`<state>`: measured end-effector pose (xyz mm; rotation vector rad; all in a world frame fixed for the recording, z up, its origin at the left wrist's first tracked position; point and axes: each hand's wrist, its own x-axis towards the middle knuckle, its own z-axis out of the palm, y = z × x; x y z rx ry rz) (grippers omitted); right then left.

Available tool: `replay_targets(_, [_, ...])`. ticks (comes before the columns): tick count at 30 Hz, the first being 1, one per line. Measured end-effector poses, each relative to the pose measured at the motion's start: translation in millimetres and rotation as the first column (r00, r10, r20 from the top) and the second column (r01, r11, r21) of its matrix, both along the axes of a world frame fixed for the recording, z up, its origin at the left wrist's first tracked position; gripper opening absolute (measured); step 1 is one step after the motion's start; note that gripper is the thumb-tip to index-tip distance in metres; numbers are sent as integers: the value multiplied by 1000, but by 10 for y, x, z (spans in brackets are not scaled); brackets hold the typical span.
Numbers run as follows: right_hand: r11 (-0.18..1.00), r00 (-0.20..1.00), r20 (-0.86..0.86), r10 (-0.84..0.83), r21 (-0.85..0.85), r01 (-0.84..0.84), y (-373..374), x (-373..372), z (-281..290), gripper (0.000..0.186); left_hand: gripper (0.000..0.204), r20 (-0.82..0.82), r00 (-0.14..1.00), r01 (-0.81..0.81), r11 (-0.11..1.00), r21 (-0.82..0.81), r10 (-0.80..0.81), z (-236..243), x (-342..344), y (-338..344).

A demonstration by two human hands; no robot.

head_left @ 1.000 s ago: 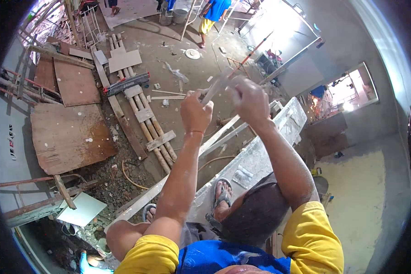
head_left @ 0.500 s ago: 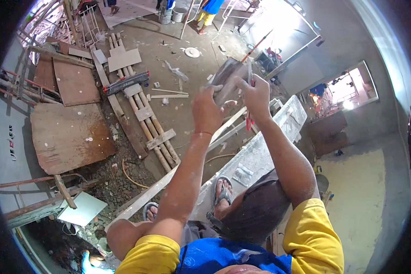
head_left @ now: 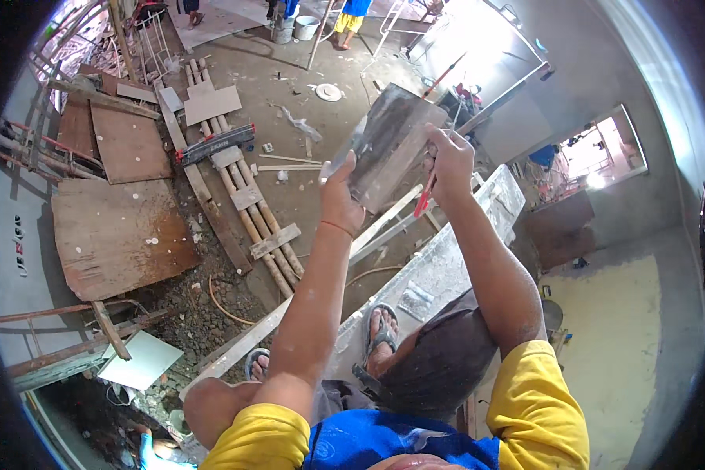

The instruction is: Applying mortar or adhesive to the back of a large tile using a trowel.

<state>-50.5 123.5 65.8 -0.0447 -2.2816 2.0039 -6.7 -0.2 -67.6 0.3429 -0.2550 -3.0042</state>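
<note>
Between my hands is a thin rectangular piece with a streaked grey-brown face [head_left: 395, 149], probably a tile, tilted so its broad face shows. My left hand [head_left: 341, 194] grips its left edge, thumb along the near side and some fingers hidden behind. On the opposite edge my right hand [head_left: 451, 163] is closed, fingers curled. A slim red-handled tool [head_left: 424, 199] hangs from that same hand, its kind unclear. Below my arms lies the whitened plank [head_left: 435, 266] of a platform, with my sandalled foot [head_left: 382, 333] on it.
Bamboo poles with crosspieces [head_left: 262, 219] and a long spirit level [head_left: 215, 144] lie to the left. Stained plywood sheets [head_left: 121, 235] lean beyond them. A window opening [head_left: 603, 153] is in the right wall. Far off, a person in yellow shorts [head_left: 349, 22] stands near a bucket [head_left: 306, 28].
The grey-brown piece has turned from steeply tilted to showing more of its face. My left hand has shifted slightly left on its edge. The red-handled tool now hangs at more of a slant.
</note>
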Motion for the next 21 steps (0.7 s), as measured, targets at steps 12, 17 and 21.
replay_targets(12, [863, 925, -355, 139, 501, 63, 141, -120, -231, 30, 30, 218, 976, -12, 1000, -3, 12, 175, 0, -54])
replay_targets(17, [589, 911, -302, 281, 804, 85, 81, -2, -107, 20, 27, 322, 947, -17, 999, 28, 7, 186, 4, -124])
replay_targets(21, [622, 826, -392, 405, 780, 65, 20, 109, -196, 16, 26, 352, 935, -7, 993, 118, -36, 167, -38, -135])
